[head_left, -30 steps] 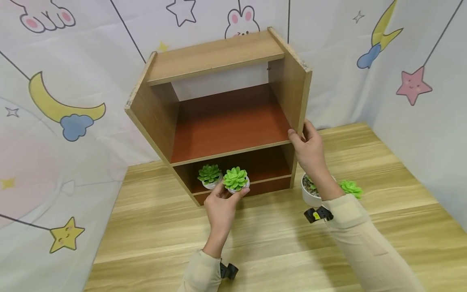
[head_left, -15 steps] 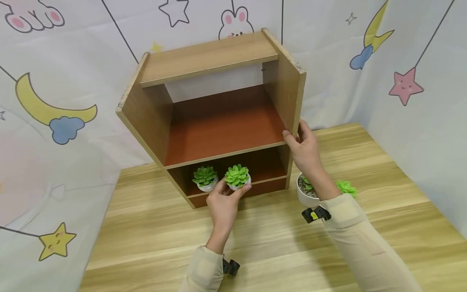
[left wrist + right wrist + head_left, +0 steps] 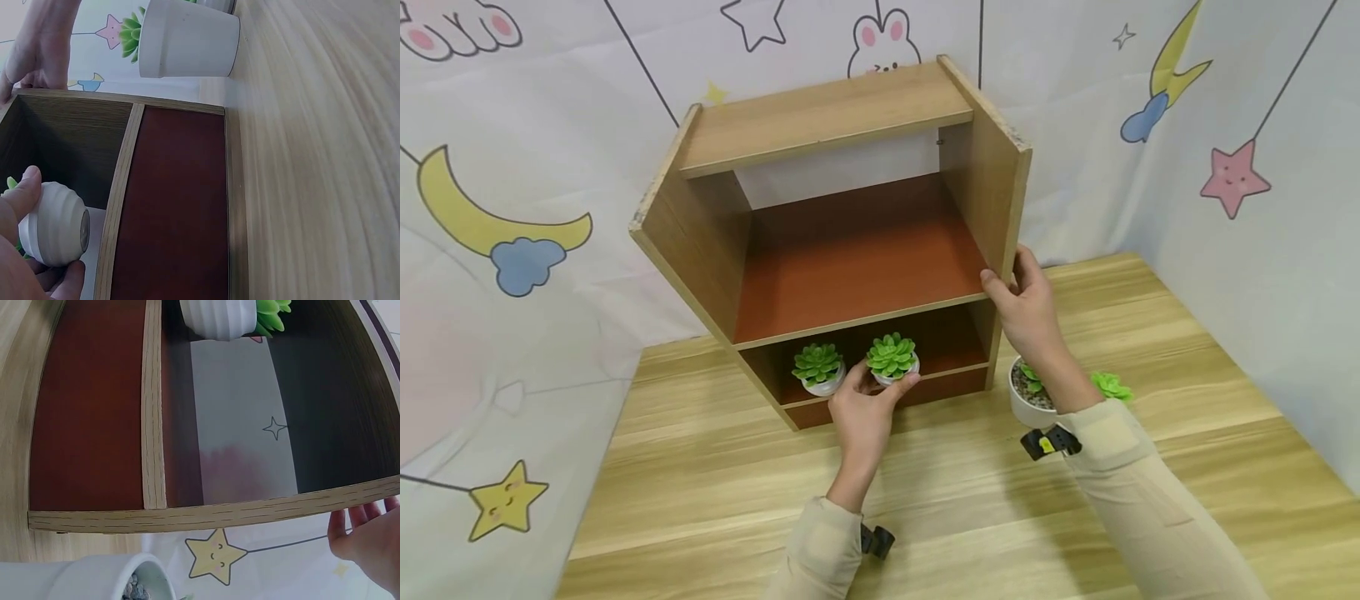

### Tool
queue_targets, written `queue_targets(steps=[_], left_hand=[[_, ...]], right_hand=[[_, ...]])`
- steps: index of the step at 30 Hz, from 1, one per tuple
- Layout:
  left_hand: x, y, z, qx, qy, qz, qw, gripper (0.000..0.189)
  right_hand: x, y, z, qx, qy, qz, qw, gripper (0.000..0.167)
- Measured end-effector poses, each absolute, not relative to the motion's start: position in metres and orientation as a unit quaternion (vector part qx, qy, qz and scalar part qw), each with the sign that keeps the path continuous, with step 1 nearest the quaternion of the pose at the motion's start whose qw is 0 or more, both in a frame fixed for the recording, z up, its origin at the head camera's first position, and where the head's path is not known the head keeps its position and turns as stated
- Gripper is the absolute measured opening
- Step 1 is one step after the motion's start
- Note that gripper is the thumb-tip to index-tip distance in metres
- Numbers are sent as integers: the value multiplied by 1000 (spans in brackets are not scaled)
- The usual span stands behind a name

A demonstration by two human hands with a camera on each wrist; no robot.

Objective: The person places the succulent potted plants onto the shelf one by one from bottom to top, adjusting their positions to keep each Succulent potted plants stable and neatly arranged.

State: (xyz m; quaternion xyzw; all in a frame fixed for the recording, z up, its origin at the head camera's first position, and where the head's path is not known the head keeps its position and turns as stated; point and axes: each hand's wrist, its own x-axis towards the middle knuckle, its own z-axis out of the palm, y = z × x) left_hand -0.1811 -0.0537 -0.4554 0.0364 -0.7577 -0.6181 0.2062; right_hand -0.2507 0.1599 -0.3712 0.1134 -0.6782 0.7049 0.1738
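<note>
left hand (image 3: 863, 417), grip pinching potted succulent (image 3: 892, 358) at mouth of cabinet's (image 3: 857, 267) lower compartment (image 3: 951, 340); right hand (image 3: 1032, 312) grasps cabinet side. succulent probably light, stiff, smooth: hold pot (image 3: 59, 219), spare leaves (image 3: 890, 352).

L hand (image 3: 861, 408) out in front, back of hand up, pinch grip: thumb (image 3: 908, 383) on R side, fingers (image 3: 854, 375) opposite & curled. L wrist (image 3: 847, 492) bare, approx. in line w/ forearm; sleeve (image 3: 822, 546) rises from bottom edge, leaning slightly R. R hand (image 3: 1033, 315) higher & farther fwd, well apart from L, also gripping: R thumb (image 3: 995, 285) on near side, other fingertips (image 3: 39, 80) curled opp. R forearm (image 3: 1157, 500) runs diag. from bottom R corner, sleeved to the wrist (image 3: 1075, 390).
</note>
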Motion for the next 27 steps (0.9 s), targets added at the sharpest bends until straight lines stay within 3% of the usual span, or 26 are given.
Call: queue_targets(steps=[27], left_hand=[[-195,-42,-456,37,-739,-648,179,67]], right_hand=[[-251,160,-371,105,-685,698,183,47]])
